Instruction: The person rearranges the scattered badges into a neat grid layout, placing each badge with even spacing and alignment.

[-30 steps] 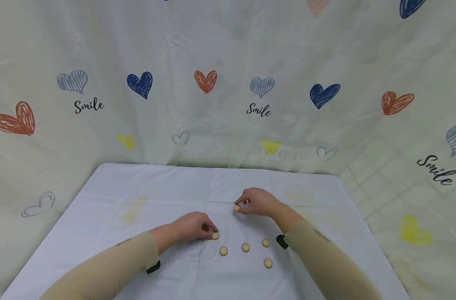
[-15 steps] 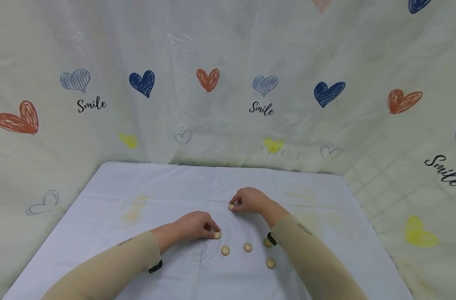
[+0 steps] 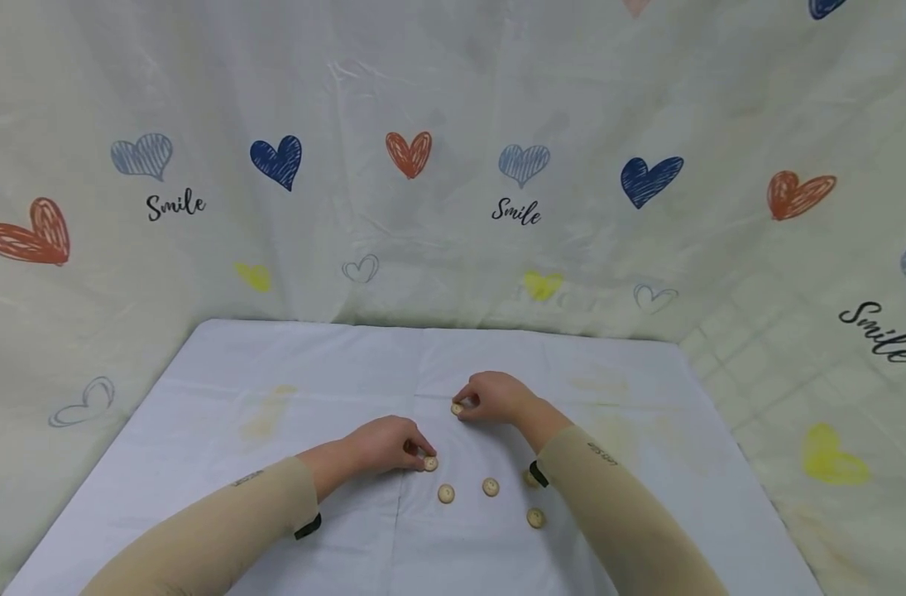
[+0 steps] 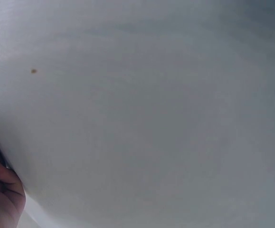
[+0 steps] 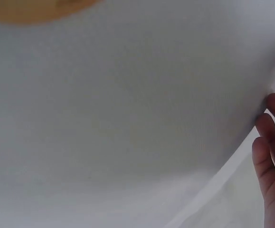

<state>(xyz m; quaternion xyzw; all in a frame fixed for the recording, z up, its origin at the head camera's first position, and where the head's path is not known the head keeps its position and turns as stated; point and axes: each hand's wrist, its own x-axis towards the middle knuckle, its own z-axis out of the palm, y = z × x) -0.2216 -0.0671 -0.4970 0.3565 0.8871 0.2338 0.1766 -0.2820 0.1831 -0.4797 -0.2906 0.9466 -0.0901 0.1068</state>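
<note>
My right hand (image 3: 497, 397) sits farther out on the white cloth (image 3: 274, 389), pinching one wooden button (image 3: 457, 408) at its fingertips, just to the hand's left. My left hand (image 3: 381, 445) lies nearer me, fingers curled, its tips on another button (image 3: 429, 463) at its right edge; whether it pinches or only touches I cannot tell. The held button lies up and right of my left hand, apart from it. Four loose buttons (image 3: 490, 487) rest nearer me, below both hands. The wrist views show mostly cloth.

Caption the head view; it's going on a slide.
Left hand and right hand each pinch a button on a white cloth.
</note>
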